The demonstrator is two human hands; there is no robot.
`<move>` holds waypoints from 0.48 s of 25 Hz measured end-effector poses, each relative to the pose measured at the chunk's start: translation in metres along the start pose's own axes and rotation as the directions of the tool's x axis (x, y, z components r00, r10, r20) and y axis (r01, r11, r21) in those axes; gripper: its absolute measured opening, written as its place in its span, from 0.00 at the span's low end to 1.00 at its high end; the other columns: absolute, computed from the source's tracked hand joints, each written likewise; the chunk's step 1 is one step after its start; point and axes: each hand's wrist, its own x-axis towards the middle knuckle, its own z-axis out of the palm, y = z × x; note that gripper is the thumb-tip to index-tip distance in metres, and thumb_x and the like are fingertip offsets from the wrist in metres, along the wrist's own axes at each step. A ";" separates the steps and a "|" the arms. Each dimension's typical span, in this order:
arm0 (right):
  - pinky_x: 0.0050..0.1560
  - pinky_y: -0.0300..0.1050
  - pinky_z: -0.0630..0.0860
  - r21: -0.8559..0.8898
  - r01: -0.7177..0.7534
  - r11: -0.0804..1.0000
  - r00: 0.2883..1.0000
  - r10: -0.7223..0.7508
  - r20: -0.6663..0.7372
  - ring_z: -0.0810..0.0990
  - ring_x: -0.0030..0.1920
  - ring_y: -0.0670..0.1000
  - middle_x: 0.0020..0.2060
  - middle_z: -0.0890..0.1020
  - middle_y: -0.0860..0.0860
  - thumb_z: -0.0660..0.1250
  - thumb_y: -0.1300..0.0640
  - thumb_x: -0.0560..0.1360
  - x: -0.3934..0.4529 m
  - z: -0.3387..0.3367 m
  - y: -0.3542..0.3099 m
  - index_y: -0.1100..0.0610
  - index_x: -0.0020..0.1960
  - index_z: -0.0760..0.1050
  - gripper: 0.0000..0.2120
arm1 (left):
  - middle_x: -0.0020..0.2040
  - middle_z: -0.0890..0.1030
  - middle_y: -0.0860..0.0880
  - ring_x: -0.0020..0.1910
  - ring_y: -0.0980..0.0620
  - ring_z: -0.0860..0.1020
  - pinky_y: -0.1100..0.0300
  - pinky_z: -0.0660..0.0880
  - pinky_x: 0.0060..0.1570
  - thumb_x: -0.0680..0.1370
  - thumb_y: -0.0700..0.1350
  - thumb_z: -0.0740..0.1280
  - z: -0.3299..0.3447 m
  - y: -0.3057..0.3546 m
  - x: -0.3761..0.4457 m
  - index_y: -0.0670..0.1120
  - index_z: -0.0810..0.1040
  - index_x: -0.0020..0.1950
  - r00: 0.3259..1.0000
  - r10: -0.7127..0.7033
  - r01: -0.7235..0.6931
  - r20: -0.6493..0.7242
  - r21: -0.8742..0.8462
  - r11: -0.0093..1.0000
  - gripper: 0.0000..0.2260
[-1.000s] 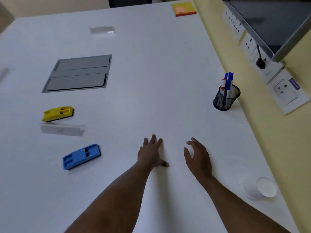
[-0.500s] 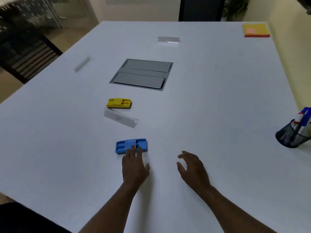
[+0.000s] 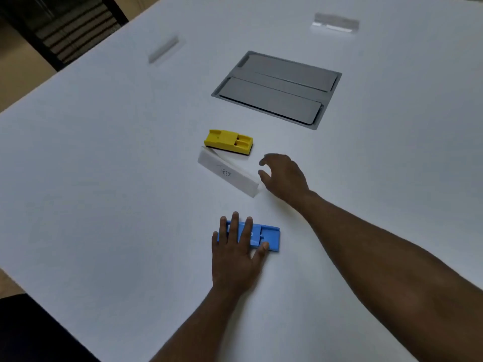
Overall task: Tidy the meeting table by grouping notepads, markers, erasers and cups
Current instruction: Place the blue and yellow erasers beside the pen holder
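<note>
From the head camera, the left hand (image 3: pixel 236 254) lies flat on the blue eraser (image 3: pixel 266 237) near the front of the white table (image 3: pixel 104 178), its fingers straight across the top and the thumb against the near edge, pressing rather than curling round it; the right hand (image 3: pixel 283 176) hovers open with loosely bent fingers, holding nothing, just beside the right end of a clear name stand (image 3: pixel 230 175). The yellow eraser (image 3: pixel 228 142) rests just behind that stand, apart from both hands; farther back a grey cable hatch (image 3: pixel 277 90) sits flush in the tabletop, and two more clear stands (image 3: pixel 335 22) lie toward the far edges.
</note>
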 end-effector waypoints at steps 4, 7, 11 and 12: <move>0.65 0.55 0.69 -0.141 0.070 0.987 0.991 -0.052 0.127 0.68 0.69 0.59 0.71 0.69 0.55 0.66 0.53 0.76 0.071 0.023 -0.011 0.54 0.69 0.69 0.22 | 0.81 0.56 0.52 0.80 0.50 0.46 0.46 0.54 0.75 0.78 0.69 0.52 0.009 -0.004 -0.002 0.58 0.58 0.78 0.998 0.002 -0.005 -0.070 -0.045 0.999 0.31; 0.68 0.58 0.66 -0.196 0.066 0.978 0.976 -0.022 0.218 0.63 0.72 0.60 0.75 0.62 0.57 0.67 0.50 0.76 0.105 0.039 -0.017 0.54 0.73 0.63 0.29 | 0.78 0.63 0.48 0.80 0.46 0.52 0.42 0.62 0.72 0.78 0.67 0.56 0.011 -0.004 0.000 0.54 0.65 0.76 0.993 0.018 -0.022 -0.114 -0.033 0.999 0.30; 0.57 0.53 0.70 -0.246 0.064 0.967 0.985 -0.021 0.172 0.72 0.62 0.60 0.63 0.73 0.58 0.68 0.52 0.74 0.124 0.052 -0.015 0.58 0.64 0.70 0.22 | 0.77 0.65 0.46 0.79 0.43 0.54 0.41 0.64 0.70 0.78 0.66 0.57 0.017 -0.008 -0.003 0.52 0.67 0.76 0.987 0.053 -0.055 -0.150 -0.011 0.998 0.30; 0.54 0.52 0.70 -0.259 0.065 0.964 0.990 -0.029 0.139 0.73 0.59 0.60 0.59 0.74 0.58 0.69 0.53 0.74 0.127 0.053 -0.014 0.58 0.61 0.70 0.19 | 0.77 0.64 0.46 0.79 0.43 0.54 0.40 0.64 0.70 0.78 0.67 0.56 0.018 -0.009 -0.003 0.52 0.67 0.76 0.988 0.056 -0.057 -0.146 0.001 0.998 0.30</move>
